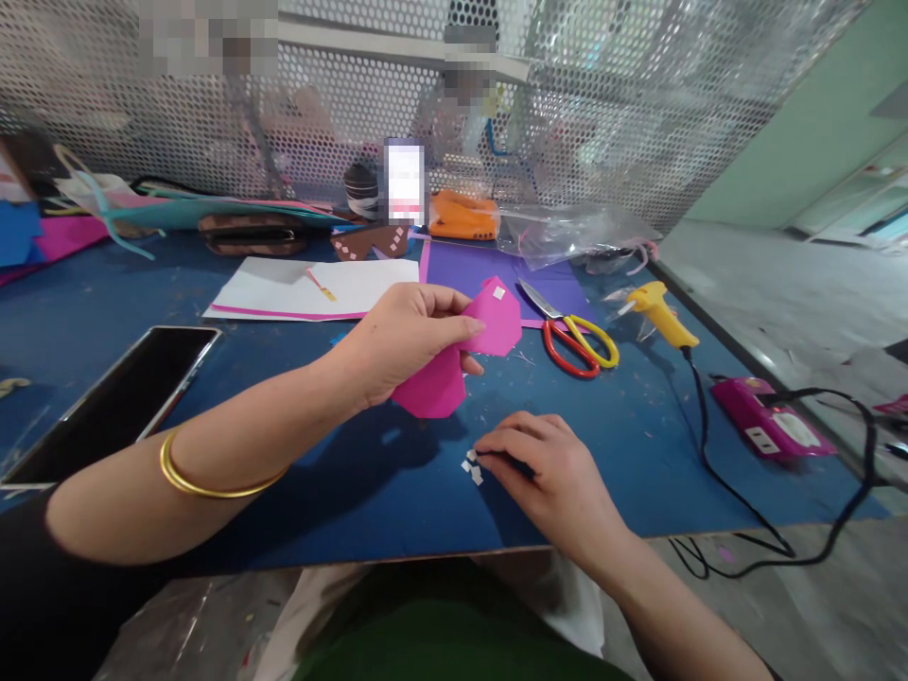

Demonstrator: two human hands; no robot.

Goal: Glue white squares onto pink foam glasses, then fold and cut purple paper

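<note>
Head view: a blue desk (624, 482) seen from above, a perforated metal panel (340, 104) along its far side.
Left hand (415, 331): fingers closed on a pink cutout (431, 386), thumb on its upper face; gold bangle (219, 489) on the forearm.
Pink cutout: paper, two lobes, held up over the middle of the desk; one white square (499, 293) on the farther lobe.
Right hand (546, 463): low at the near edge, thumb and forefinger almost meeting; whether a piece is pinched between them cannot be told.
Loose white bits (476, 477): small cluster on the desk, just beside the right fingertips.
Scissors (571, 339): red and yellow handles, blades lying over a purple sheet (472, 270).
Glue gun (665, 315): yellow, right of the scissors, black cord attached.
Power strip (770, 418): magenta, at the right edge.
White paper (276, 284): flat, beyond the left forearm.
Brown mask shape (369, 246): dotted with pale squares, behind the white paper.
Phones: one dark (120, 402), flat at left; one lit (404, 180), upright near the panel.
</note>
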